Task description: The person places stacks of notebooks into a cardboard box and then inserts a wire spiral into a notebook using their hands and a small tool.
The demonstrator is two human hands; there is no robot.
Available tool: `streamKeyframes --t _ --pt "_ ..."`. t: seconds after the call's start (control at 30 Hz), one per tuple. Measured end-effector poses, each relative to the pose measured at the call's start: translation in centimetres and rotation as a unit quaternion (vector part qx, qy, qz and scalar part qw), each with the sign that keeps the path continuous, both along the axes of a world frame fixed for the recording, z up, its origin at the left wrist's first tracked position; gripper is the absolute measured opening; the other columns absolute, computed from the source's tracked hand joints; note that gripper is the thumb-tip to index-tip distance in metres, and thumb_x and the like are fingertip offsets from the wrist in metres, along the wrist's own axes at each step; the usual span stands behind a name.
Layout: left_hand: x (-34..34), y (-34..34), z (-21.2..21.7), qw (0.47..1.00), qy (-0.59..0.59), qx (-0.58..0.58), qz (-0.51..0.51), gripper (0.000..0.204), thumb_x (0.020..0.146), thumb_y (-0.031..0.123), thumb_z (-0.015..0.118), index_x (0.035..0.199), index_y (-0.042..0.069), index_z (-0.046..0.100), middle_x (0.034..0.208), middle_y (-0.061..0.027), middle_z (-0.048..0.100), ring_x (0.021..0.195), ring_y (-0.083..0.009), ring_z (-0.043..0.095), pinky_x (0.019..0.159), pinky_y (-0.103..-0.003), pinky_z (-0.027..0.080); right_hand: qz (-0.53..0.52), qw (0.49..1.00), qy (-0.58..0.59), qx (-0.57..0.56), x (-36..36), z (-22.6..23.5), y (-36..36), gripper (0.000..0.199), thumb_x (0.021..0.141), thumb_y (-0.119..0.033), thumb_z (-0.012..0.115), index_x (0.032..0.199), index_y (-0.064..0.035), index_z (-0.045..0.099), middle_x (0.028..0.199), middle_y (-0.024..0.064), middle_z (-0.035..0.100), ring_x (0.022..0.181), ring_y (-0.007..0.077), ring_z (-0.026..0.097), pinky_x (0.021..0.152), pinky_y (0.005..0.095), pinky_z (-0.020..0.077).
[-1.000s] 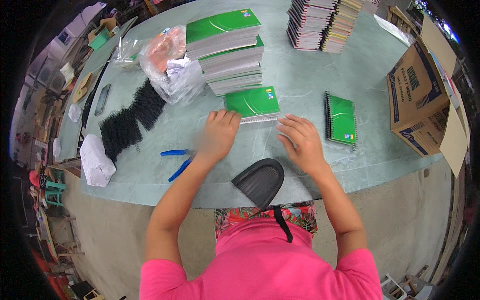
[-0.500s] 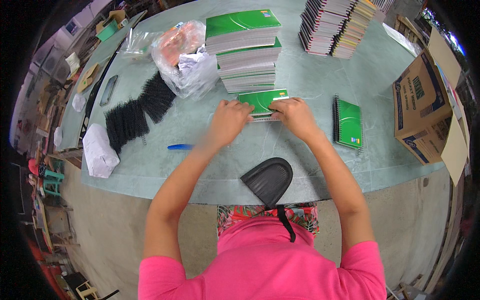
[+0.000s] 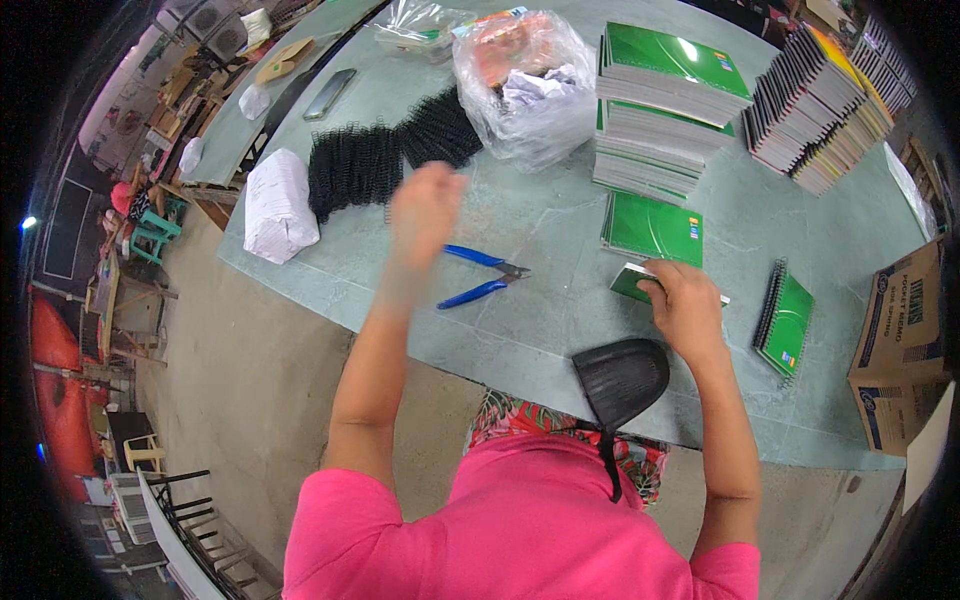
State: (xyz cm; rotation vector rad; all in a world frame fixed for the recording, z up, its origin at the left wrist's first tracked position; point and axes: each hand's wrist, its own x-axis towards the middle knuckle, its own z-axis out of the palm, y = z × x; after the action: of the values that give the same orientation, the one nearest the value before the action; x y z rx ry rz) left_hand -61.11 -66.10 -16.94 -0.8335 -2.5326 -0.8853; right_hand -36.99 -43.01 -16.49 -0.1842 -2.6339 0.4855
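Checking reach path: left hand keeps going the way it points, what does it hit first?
Probably the pile of black binding coils. The left hand is raised and blurred, pointing up-table toward them; its height above the table is unclear, so it may pass over.

We have one view only, a wide fisheye worn on the head, looking steeply down from just above our pink-shirted shoulders onto the pale green stone tabletop (image 3: 560, 230). Its far edge bends toward the rim; concrete floor shows left of the tabletop.
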Motion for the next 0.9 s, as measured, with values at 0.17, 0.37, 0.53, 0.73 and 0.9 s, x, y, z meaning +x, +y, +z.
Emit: streamKeyframes --t 0.17,0.37,0.53,0.73,0.9 --pt "-4.4 -9.3 -6.5 0.955 0.074 -0.168 0.232 0.023 0.084 0.024 0.062 0.09 0.002 0.058 0.076 -0.0162 0.062 0.074 -0.0347 0.061 0.066 -0.042 0.047 -0.012 1.0 -0.001 -0.005 -1.0 0.2 -0.4 0.016 0.073 -0.009 0.067 0.087 -0.0055 0.062 0.078 0.0112 0.062 0.074 0.0311 0.06 0.064 0.0408 0.0457" --pt "-4.4 -9.5 -2.0 0.98 0.03 0.131 0.143 0.021 0.086 0.02 0.062 0.098 0.002 0.062 0.077 -0.0084 0.064 0.063 -0.0174 0.061 0.058 -0.03 0.047 0.008 1.0 -0.002 -0.019 -0.6 0.3 -0.6 0.014 0.073 -0.01 0.067 0.086 -0.0063 0.063 0.078 0.0111 0.063 0.074 0.0311 0.06 0.064 0.0412 0.0455" --pt "-1.2 -7.4 5.5 0.929 -0.109 0.353 0.016 0.025 0.086 0.013 0.064 0.108 0.003 0.061 0.083 -0.0012 0.06 0.07 -0.0092 0.054 0.062 -0.02 0.043 0.006 0.999 -0.019 -0.028 -1.1 0.7 -1.5 0.014 0.075 -0.015 0.066 0.087 -0.0069 0.064 0.076 0.0112 0.063 0.072 0.031 0.06 0.065 0.0414 0.0461" --pt "4.9 0.4 5.5 0.816 -0.355 0.42 -0.178 0.025 0.094 0.024 0.051 0.097 0.001 0.059 0.081 -0.0073 0.062 0.064 -0.0108 0.054 0.057 -0.023 0.043 0.011 0.998 0.035 -0.057 -0.9 0.4 -1.6 0.013 0.079 -0.016 0.064 0.088 -0.0066 0.065 0.077 0.0117 0.064 0.073 0.0297 0.062 0.063 0.0404 0.0469" --pt "12.0 4.3 -2.1 0.87 -0.372 0.066 -0.317 0.026 0.09 0.022 0.056 0.107 0.002 0.06 0.081 -0.0032 0.062 0.057 -0.0083 0.052 0.053 -0.023 0.044 0.007 0.997 0.026 -0.067 -1.0 -0.1 -1.9 0.012 0.079 -0.014 0.062 0.089 -0.0071 0.066 0.078 0.0125 0.065 0.072 0.0307 0.062 0.063 0.0405 0.0473"
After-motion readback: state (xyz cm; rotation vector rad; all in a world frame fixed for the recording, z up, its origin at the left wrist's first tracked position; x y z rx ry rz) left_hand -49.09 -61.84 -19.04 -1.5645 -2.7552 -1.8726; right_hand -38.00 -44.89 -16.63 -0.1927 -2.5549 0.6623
